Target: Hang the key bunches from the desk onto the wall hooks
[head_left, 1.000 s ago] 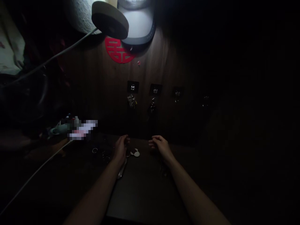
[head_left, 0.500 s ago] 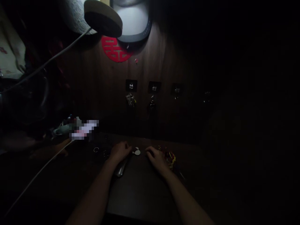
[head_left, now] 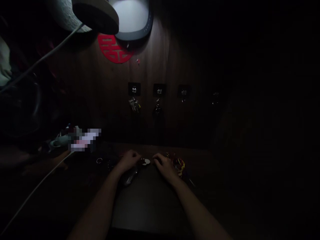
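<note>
Your left hand bends its fingers beside the small white rounded piece on the counter; it's too dark to tell whether they grip it. Your right hand has its fingers loosely curled, slightly parted and holding nothing visible, with a red-and-yellow tangle just beside it.

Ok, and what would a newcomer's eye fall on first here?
Probably the red openwork disc on the wall near the top, partly covered by a pale, dark-rimmed object. Then the bright pixelated patch at left. Lower down, the left hand and right hand flank a small white piece on the dark table.
</note>
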Demonstrator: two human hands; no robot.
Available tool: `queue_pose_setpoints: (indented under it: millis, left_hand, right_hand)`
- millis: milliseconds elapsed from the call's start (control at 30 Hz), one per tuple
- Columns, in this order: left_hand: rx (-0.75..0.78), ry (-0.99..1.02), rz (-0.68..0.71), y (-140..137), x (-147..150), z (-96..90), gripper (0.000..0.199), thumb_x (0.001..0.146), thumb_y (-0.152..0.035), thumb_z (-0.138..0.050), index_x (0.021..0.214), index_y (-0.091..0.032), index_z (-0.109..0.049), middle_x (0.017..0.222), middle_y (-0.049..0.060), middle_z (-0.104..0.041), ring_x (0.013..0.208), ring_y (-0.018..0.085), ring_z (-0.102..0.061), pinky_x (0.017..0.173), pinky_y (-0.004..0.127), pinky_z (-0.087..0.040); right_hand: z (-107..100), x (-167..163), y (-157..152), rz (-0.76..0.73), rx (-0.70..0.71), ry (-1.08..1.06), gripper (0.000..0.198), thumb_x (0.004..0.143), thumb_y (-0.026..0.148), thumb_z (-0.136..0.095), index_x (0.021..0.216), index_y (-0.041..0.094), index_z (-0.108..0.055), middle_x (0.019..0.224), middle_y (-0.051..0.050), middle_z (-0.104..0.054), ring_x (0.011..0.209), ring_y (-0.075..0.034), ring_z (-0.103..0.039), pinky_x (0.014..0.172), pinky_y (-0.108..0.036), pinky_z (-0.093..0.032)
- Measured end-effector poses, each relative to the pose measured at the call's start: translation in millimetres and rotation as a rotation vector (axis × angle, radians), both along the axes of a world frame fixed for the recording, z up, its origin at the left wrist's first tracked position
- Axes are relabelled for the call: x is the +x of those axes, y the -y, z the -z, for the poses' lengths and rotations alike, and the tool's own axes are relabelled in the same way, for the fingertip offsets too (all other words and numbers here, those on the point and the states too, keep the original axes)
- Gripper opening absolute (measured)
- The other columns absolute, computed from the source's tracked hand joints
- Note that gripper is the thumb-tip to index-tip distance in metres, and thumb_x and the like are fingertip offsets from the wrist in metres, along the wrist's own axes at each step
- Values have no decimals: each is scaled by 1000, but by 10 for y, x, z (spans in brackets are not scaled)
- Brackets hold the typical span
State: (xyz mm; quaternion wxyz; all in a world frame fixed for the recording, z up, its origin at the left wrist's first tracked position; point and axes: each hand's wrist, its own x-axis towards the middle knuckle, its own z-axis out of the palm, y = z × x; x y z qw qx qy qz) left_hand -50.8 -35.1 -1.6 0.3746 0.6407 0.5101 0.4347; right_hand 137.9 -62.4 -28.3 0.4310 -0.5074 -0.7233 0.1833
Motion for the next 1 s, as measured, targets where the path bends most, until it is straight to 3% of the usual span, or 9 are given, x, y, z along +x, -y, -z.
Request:
queue_pose_setpoints:
  millis: [167, 367, 500, 600, 733, 1000]
  left_hand:
    - [-207, 317, 45, 32, 92, -46, 24, 62, -40, -66, 61, -15, -69, 59, 3, -65, 56, 17, -56, 52, 23, -37]
    - [-261, 682, 149, 51, 110, -138, 35, 67, -45, -64, 84, -15, -71, 77, 6, -69, 71, 17, -62, 63, 24, -44]
    - [-210, 853, 236, 58, 150, -150, 27, 68, -30, -63, 89, -16, -70, 105, 8, -67, 94, 19, -60, 78, 26, -45]
    - [-198, 836, 267, 60, 205, -106, 37, 64, -15, -62, 100, -19, -67, 115, 6, -63, 99, 19, -59, 80, 25, -45]
    - [-203, 750, 305, 84, 279, -52, 49, 63, -9, -62, 110, -22, -62, 116, 7, -62, 99, 18, -59, 81, 26, -45]
    - [67, 409, 294, 196, 362, -66, 40, 62, -16, -69, 102, -23, -67, 111, 5, -65, 108, 22, -56, 97, 35, -38]
  right_hand:
    - [-18, -3, 11, -2, 49, -19, 21, 80, 22, -44, 88, 25, -62, 86, -1, -66, 84, -19, -62, 74, -30, -44]
    - [-45, -22, 12, 41, 143, -78, 22, 79, 20, -42, 89, 25, -62, 87, -1, -66, 84, -18, -61, 75, -28, -44]
    - [-102, -69, 51, 63, 185, -124, 21, 81, 22, -41, 91, 24, -60, 88, -3, -65, 85, -17, -60, 75, -28, -44]
    - [-157, -119, 92, 83, 235, -154, 20, 82, 24, -42, 94, 22, -58, 92, -5, -64, 89, -18, -58, 80, -30, -43]
    - [-192, -169, 119, 114, 292, -160, 21, 78, 23, -49, 98, 23, -57, 98, -6, -62, 96, -20, -55, 86, -34, -42]
    - [-154, -160, 72, 178, 212, -242, 14, 76, 32, -54, 85, 23, -60, 88, -5, -64, 89, -21, -56, 81, -33, -41]
